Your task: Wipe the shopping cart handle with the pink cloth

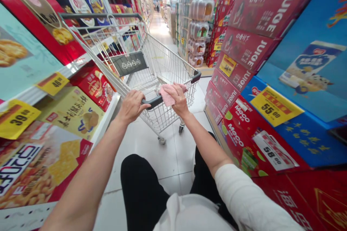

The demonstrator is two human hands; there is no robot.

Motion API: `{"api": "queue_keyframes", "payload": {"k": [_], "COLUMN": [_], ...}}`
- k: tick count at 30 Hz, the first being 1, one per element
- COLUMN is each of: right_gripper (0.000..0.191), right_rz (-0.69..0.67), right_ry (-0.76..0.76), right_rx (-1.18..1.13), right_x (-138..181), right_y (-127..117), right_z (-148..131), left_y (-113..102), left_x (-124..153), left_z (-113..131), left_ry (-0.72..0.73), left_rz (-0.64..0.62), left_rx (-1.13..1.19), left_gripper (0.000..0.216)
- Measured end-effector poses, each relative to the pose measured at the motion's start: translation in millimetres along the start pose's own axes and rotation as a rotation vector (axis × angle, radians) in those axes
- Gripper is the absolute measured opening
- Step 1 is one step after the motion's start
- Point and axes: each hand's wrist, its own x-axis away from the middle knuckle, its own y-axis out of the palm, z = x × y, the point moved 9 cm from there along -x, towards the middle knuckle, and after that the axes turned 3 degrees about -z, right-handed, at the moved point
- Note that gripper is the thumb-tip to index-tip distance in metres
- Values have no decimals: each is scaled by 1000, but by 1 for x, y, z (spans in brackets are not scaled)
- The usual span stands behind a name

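Observation:
A metal wire shopping cart (173, 57) stands in front of me in the aisle, turned a little to the left. My left hand (132, 105) is wrapped round the left end of its dark handlebar (154, 101). Towards the handlebar's right part, my right hand (179, 97) is closed over a pink cloth (167, 94), which lies against the bar under the fingers. The cart's child-seat flap carries a dark panel (129, 63) with pale round marks. Two of its wheels (162, 139) show on the tiles.
On the left, shelves hold boxed snacks (78, 112) with yellow price tags (18, 119). Stacked red drink cartons (249, 47) and blue cartons (300, 65) line the right side closely. Ahead, shrink-wrapped bottle packs (200, 29) stand beside the tiled aisle (159, 25).

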Motion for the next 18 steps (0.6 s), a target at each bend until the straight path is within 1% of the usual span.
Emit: {"api": "queue_keyframes", "payload": {"k": [4,7,9,11,14,16,18], "right_gripper": [36,28,24,22,26,29,30], "right_rz": [77,134,154,164,194,221,224], "right_ry": [93,181,236,274,277,263,258], "right_rx": [-12,-68,-126,-165,-133,-86,-51], "right_x": [-6,-13,-14,-11,-2,4,9], "right_y": [-30,-55,-66,-74,-86,-99,-111], "right_z": [29,42,40,32,17,14,18], "left_y": [13,28,39,50,63,66,63], "left_x": [-18,-36,-49,-61,-76,-83,-86], "left_z": [31,58,78,97,120,127,120], "left_ry": [-53,-88,-99,-121,-131,-81,-13], "left_rz": [52,87,108,133,143,114,88], "left_rx": [29,37,32,17,-4,14,53], "left_gripper": [67,61,57,51,44,42,42]}}
